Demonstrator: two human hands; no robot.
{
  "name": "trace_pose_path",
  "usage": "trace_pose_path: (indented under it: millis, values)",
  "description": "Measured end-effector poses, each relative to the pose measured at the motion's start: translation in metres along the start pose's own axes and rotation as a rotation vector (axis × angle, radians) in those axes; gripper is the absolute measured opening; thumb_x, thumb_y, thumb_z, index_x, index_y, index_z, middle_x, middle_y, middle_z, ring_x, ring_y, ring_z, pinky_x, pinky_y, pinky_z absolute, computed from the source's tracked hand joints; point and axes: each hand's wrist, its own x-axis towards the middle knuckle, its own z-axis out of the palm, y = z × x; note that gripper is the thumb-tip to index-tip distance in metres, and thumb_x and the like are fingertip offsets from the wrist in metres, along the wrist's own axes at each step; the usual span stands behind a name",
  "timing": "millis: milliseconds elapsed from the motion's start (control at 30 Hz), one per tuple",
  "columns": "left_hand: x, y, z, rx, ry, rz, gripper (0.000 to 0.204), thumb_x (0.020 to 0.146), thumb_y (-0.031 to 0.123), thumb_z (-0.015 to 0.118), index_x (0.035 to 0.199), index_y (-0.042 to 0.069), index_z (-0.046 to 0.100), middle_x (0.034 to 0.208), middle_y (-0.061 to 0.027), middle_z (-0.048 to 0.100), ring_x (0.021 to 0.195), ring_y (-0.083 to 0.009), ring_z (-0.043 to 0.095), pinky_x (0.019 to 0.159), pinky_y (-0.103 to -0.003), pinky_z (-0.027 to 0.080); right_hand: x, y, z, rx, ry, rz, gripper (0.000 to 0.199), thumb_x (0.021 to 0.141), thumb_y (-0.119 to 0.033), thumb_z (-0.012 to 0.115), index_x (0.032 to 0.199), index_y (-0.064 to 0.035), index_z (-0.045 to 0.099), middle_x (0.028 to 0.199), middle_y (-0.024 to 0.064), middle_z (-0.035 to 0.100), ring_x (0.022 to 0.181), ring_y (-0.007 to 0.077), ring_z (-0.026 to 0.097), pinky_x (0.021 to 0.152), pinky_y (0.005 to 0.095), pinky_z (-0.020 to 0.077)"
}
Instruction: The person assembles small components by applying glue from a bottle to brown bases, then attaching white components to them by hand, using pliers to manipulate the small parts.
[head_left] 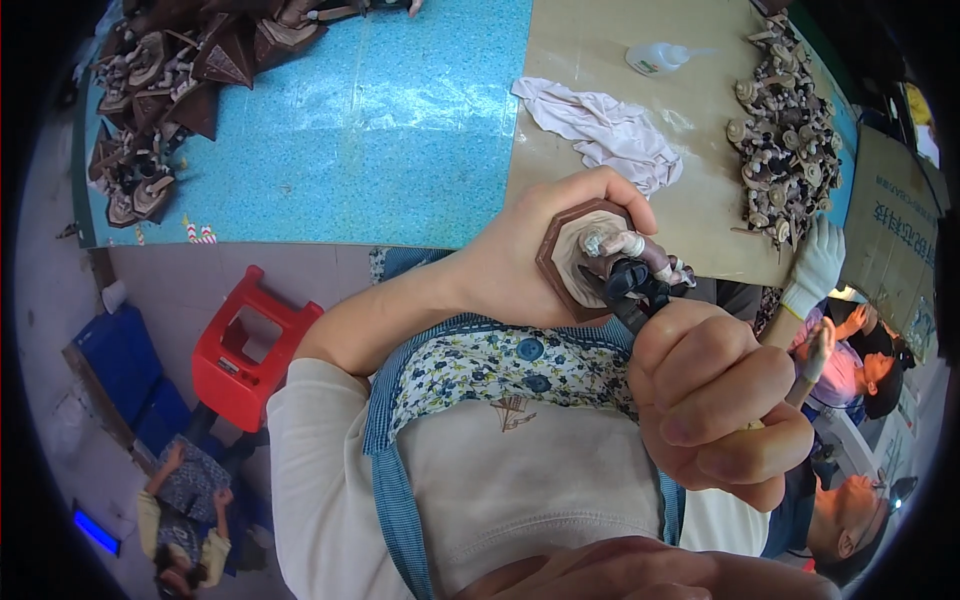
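My left hand grips a small painted figurine by its brown octagonal base, with the thumb and fingers around the rim. The figure has brown, white and black parts and lies tilted toward the right. Close against its black part is my right hand, fingers curled tightly in. Whatever sits between its fingertips is hidden behind the knuckles.
On the table lie a crumpled pale cloth and a clear squeeze bottle. Piled figurines line the right edge; more brown pieces heap at left. A co-worker's gloved hand reaches in. A red stool stands left.
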Motion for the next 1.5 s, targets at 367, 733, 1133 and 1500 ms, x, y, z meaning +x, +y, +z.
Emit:
trace_pose_path:
  millis: [367,733,1133,1500]
  values:
    - [0.003,0.0,0.001,-0.044,-0.011,0.034,0.062,0.061,0.008,0.086,0.113,0.002,0.053,0.106,-0.004,0.06,0.096,-0.0087,0.057,0.085,-0.024,0.047,0.009,-0.004,-0.01,0.108,-0.015,0.062,0.034,0.101,-0.038,0.039,0.08,-0.0128,0.049,0.082,0.0053,0.05,0.062,0.0135,0.042,0.055,0.0261,0.0395]
    - [0.001,0.001,0.002,-0.108,-0.015,-0.027,0.066,0.059,0.008,0.087,0.115,0.002,0.053,0.106,-0.0041,0.061,0.098,-0.0096,0.059,0.087,-0.025,0.048,0.014,-0.012,-0.017,0.08,-0.048,0.107,0.031,0.102,-0.033,0.033,0.082,-0.0134,0.047,0.085,0.0046,0.049,0.064,0.0136,0.044,0.056,0.0266,0.041]
    - [0.0,0.003,0.003,-0.025,-0.017,-0.015,0.066,0.06,0.009,0.088,0.114,0.001,0.052,0.104,-0.0038,0.061,0.095,-0.0086,0.059,0.085,-0.024,0.048,0.006,-0.003,-0.008,0.108,0.014,0.037,0.032,0.102,-0.034,0.037,0.082,-0.0117,0.049,0.084,0.0057,0.05,0.06,0.0135,0.043,0.051,0.0258,0.0376]
    - [0.0,0.001,0.008,0.029,0.028,-0.019,0.06,0.063,0.005,0.084,0.113,0.001,0.053,0.102,-0.003,0.059,0.093,-0.0078,0.058,0.082,-0.023,0.047,0.0,-0.003,-0.009,0.073,-0.01,0.017,0.031,0.099,-0.036,0.043,0.083,-0.0112,0.052,0.083,0.0073,0.052,0.056,0.0141,0.042,0.049,0.0281,0.0353]
